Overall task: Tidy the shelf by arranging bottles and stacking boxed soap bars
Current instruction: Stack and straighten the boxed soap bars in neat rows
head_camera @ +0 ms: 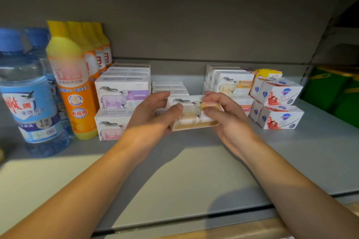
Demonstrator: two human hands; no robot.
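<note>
Here, soap box [191, 112] between both hands, left fingers [171, 109] and right fingers [212, 109] pinching its ends

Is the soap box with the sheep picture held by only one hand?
No. Both the left hand and the right hand grip the soap box.

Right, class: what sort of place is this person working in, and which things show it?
Probably a shop shelf. Identical boxed soap bars stand in stacked rows, several of the same orange detergent bottles line up front to back, on a grey metal shelf.
</note>
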